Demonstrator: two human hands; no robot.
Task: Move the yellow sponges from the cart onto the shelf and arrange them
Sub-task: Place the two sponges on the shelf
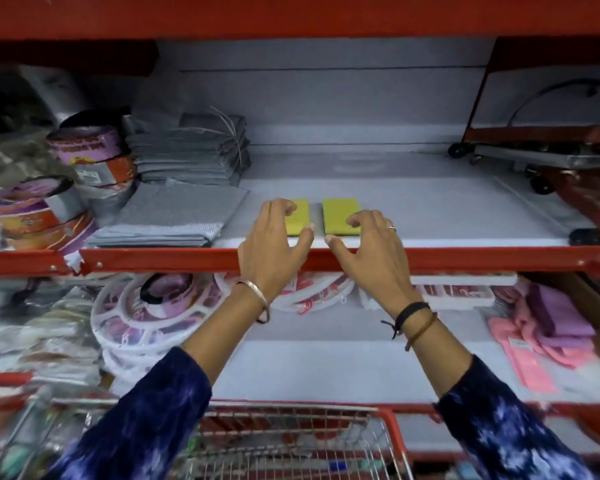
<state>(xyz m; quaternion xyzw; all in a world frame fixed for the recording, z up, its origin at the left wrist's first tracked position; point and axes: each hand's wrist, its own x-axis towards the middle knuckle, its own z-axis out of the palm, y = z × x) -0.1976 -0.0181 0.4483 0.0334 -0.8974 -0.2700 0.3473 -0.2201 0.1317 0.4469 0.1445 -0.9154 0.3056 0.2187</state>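
Head view: I see two yellow sponges on the shelf (430,209) near its red front lip, side by side with a small gap. My left hand (274,244) covers the left sponge (298,218), my right hand (368,245) the right sponge (338,214), fingers curled loosely, clamping nothing.

Two yellow sponges (297,218) (340,214), two hands (274,242) (369,245), one cart (291,441)

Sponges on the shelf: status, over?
Left hand and right hand open over two yellow sponges, side by side on shelf. Nothing in the way.
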